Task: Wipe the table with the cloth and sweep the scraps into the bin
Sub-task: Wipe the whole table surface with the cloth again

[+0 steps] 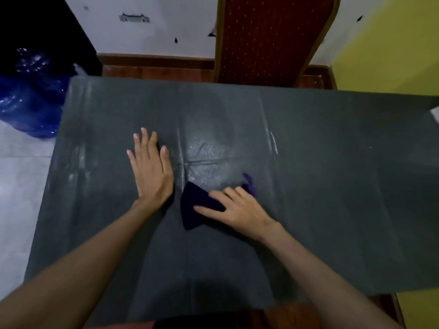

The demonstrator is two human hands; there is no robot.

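A red patterned chair [273,36] with a gold frame stands at top centre against a scuffed white wall [154,32]. A yellow wall [392,43] fills the upper right. Pale floor tiles [21,174] lie at left, a brown skirting board [154,60] behind.

Table [332,162] in the middle; on it, near centre, the cloth [199,207] under the right hand [240,210]; left hand [152,172] flat on the table just left of the cloth; chair [273,36] behind the far edge; bag [31,100] on the floor [19,186], far left
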